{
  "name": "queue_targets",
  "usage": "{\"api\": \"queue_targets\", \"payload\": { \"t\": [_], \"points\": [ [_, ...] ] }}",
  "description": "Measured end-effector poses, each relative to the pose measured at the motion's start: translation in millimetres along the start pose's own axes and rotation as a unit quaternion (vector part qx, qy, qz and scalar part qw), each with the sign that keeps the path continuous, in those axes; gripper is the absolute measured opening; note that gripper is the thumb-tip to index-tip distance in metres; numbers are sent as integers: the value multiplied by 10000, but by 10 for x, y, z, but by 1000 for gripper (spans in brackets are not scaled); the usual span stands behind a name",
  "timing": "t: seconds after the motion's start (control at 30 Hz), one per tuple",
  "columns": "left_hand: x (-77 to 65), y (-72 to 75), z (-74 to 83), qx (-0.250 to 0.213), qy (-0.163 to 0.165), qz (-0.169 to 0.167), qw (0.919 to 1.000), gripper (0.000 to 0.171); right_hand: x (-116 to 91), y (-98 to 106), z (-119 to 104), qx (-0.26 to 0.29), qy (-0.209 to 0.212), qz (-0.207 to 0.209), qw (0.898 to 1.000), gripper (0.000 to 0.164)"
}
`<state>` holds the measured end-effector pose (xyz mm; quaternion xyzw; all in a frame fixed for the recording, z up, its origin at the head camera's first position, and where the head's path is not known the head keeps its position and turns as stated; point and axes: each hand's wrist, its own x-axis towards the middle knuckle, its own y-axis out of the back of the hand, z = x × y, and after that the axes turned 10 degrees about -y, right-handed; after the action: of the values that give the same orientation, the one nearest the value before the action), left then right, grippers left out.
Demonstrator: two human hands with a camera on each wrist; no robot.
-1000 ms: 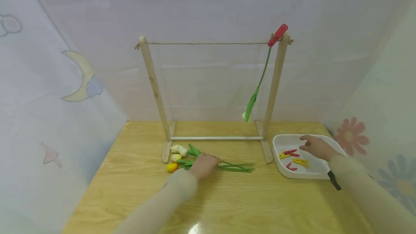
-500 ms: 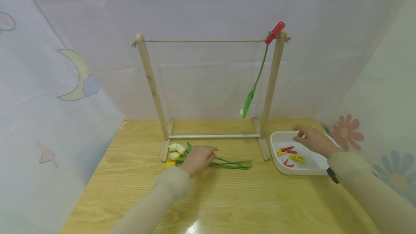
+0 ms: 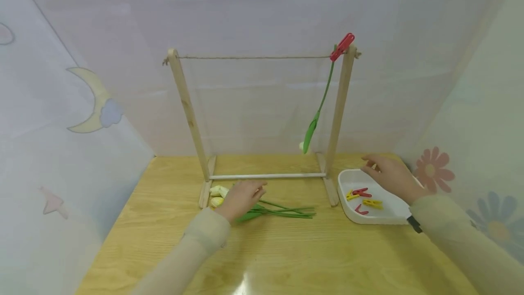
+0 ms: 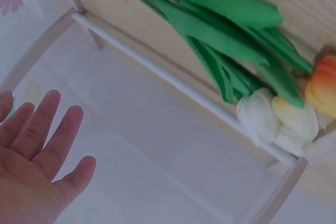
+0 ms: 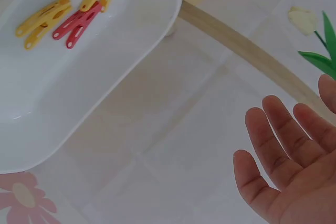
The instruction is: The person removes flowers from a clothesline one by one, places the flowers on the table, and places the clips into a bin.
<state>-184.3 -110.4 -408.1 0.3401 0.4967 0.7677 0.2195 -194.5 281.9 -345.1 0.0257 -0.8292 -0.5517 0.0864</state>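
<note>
My left hand (image 3: 241, 198) hovers over a bunch of artificial tulips (image 3: 286, 213) lying on the table, partly covering them. Its fingers look loosely straight and hold nothing in the left wrist view. White tulip blooms (image 4: 258, 115) and an orange one (image 4: 323, 85) show there beside green leaves (image 4: 210, 35). Above a white tray (image 3: 347, 211), my right hand (image 3: 390, 177) is held with relaxed fingers and nothing in them. Yellow clothespins (image 5: 44, 19) and red clothespins (image 5: 77, 24) lie in the tray. One tulip (image 3: 312, 133) hangs bloom-down from a rope (image 3: 254, 58), clipped by a red clothespin (image 3: 342, 47).
A wooden frame stands at the back of the table (image 3: 286, 254), with a left post (image 3: 188, 113), a right post (image 3: 340, 104) and a white bottom bar (image 3: 268, 176). Printed cloth (image 3: 254, 8) surrounds the table at the back and sides.
My left hand has lifted from the tulip stems and shifted left over the leaves and blooms. My right hand has risen slightly over the tray. The view has shifted a little.
</note>
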Motion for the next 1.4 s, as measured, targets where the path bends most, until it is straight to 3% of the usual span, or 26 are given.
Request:
{"api": "queue_targets", "payload": {
  "t": [0.13, 0.3, 0.53, 0.67, 0.97, 1.2, 1.4],
  "points": [
    [39, 128, -5, 56, -89, 43, 9999, 28, -3, 48, -107, 138, 148, 211, 9996, 33],
    [124, 320, 0, 104, -117, -176, 9997, 32, -22, 120, -243, 335, 165, 281, 9989, 35],
    [263, 667, 58, -94, 123, -294, 9994, 35, -66, 199, -391, 338, 81, 173, 9992, 39],
    [308, 785, 53, -197, 145, -311, 9992, 37, -47, 265, -464, 418, 38, 167, 9990, 42],
    [382, 945, 79, 76, -137, -73, 9998, 35, -8, 448, -662, 512, 248, 447, 9974, 40],
    [496, 939, 160, 134, -78, -328, 9993, 36, 38, 568, -796, 389, 373, 559, 9970, 43],
    [532, 937, 204, 208, -261, -224, 9992, 36, 46, 610, -876, 344, 578, 732, 9950, 39]
  ]
}}
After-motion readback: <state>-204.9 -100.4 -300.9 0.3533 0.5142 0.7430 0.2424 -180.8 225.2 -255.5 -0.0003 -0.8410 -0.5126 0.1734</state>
